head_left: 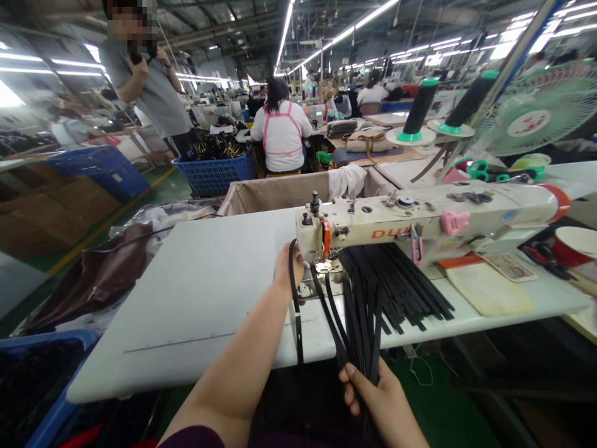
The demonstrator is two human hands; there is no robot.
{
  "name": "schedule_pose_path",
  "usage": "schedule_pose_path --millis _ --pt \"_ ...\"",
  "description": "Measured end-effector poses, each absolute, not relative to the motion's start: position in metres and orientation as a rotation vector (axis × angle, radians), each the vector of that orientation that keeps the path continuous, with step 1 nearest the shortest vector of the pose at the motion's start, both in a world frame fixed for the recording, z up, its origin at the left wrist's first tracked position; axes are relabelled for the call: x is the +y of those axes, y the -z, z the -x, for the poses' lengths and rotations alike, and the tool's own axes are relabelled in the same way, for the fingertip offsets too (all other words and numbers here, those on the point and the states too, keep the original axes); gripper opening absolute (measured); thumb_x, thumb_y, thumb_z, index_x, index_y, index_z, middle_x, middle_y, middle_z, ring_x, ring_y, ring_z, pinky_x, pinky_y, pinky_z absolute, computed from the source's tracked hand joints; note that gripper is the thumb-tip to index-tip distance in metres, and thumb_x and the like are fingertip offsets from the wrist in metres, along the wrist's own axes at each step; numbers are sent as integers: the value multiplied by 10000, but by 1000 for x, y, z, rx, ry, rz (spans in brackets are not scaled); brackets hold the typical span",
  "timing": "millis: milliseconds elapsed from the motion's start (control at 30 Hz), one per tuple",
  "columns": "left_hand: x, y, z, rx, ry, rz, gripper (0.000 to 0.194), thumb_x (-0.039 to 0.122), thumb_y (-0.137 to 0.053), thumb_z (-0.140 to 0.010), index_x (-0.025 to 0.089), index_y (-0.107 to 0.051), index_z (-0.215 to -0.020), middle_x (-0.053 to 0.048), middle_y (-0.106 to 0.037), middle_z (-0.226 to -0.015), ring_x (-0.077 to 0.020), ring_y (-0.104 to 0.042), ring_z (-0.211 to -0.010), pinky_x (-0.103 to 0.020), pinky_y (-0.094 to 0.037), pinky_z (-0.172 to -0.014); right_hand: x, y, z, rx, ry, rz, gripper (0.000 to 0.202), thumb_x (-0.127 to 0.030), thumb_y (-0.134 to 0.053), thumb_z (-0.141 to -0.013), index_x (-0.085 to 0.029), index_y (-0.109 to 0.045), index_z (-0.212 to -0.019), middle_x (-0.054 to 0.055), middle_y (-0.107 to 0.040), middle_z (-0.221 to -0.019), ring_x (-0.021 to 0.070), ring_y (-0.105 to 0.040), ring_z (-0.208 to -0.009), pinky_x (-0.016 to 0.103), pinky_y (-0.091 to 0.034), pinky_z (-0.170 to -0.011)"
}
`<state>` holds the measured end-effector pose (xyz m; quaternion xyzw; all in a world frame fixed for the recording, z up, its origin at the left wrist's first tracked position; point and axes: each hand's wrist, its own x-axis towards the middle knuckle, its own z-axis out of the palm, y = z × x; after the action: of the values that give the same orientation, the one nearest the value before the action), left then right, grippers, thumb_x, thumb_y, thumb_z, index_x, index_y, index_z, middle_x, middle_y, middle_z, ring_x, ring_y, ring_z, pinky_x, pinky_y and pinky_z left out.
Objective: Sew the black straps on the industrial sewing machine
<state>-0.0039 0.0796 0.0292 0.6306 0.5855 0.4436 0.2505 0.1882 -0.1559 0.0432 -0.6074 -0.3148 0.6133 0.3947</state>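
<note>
A white sewing machine [382,218] stands on a pale table [209,267]. My left hand [286,270] reaches to the left side of the machine's needle area, beside a looped black strap [298,330] that hangs over the table's front edge; its fingers are mostly hidden behind the strap and machine head. Near the front edge, my right hand [368,389] is closed on the lower ends of several black strips [364,323], which run up toward the presser foot. More black strips [401,286] lie fanned out under the machine arm.
Thread cones [420,109] and a green fan [532,121] stand behind the machine. A yellowish cloth [489,289] lies at the right. Blue crates [214,177] and a fabric-lined bin [275,193] sit beyond the table. One person stands back left; another sits ahead.
</note>
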Motion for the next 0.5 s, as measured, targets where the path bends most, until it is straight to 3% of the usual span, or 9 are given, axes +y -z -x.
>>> schedule_pose_path --millis 200,400,500 --pt "37 -15 4 1578 -1107 -2133 182 173 -610 -940 236 -779 -963 -73 -781 -1097 -282 -701 -1114 -504 -532 -1081 -150 -46 -184 -772 -1539 1530 625 -781 -796 -623 -196 -627 -764 -17 -633 -478 118 -539 -400 240 -368 -410" --pt "4 -4 9 1458 -1071 -2355 237 206 -604 -985 243 -759 -1160 -66 -769 -1222 -281 -637 -1292 -564 -429 -1203 -149 -50 -183 -646 -1580 1460 622 -739 -859 -580 -190 -617 -743 12 -694 -569 121 -578 -421 242 -414 -413" --pt "1 -7 9 1479 -1024 -2360 241 211 -598 -994 242 -750 -1179 -62 -759 -1253 -284 -631 -1305 -581 -411 -1211 -151 -56 -186 -529 -1647 1389 576 -671 -883 -621 -180 -640 -797 30 -725 -648 135 -617 -472 246 -455 -439"
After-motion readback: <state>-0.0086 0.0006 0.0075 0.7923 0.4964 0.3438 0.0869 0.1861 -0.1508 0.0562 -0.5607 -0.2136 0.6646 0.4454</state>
